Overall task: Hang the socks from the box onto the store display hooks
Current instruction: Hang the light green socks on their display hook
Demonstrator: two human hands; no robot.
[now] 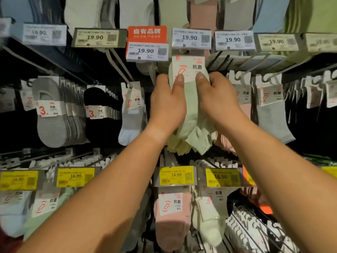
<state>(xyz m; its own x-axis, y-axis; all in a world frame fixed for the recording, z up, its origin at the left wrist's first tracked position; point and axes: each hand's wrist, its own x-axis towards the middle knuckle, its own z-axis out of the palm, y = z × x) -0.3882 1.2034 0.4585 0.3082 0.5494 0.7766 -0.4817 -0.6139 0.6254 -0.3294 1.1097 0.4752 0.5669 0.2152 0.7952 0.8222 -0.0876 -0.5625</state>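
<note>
Pale green socks [191, 110] with a white card label [189, 69] hang in the middle of the display, just under a 19.90 price tag [191, 38]. My left hand [167, 105] grips the left side of the bundle, thumb pressed on the card's lower left corner. My right hand [217, 99] grips the right side, thumb on the card's lower right edge. The hook carrying the bundle is hidden behind the tag and card. The box is not in view.
Rows of hooks hold grey [54, 115], black [102, 114], light blue [131, 117] and grey-blue socks [273, 117]. Bare metal hooks [242, 70] jut out at right. A lower row with yellow 16.90 tags [176, 175] holds pink [171, 225] and white socks.
</note>
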